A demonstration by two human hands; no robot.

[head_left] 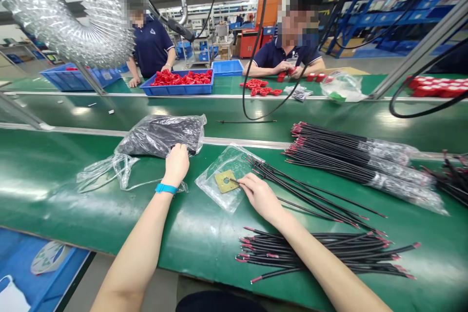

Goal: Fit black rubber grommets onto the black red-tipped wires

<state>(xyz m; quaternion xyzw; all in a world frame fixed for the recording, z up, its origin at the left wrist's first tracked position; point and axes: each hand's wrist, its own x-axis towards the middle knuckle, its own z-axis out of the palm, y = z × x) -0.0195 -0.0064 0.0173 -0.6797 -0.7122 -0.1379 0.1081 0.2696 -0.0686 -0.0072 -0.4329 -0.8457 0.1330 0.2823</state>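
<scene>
My left hand (pixel 177 163), with a blue band at the wrist, is closed at the right side of a clear plastic bag (pixel 161 134) full of black pieces. What its fingertips pinch is hidden. Between the thumb and fingers of my right hand (pixel 258 192) is a thin black cable (pixel 236 181), its tip pointing left. That tip lies over the edge of a yellowish square plate (pixel 221 186) with a round hole. Under the plate is a flat clear bag (pixel 230 203). Several loose black cables (pixel 310 195) fan out to the right of this hand.
A pile of black cables with red ends (pixel 347 248) lies beneath my right forearm. Wrapped cable bundles (pixel 336 151) are at the right. Across the bench, two people work near a blue tray (pixel 177 89) of red parts. A black cord (pixel 244 92) hangs down in front.
</scene>
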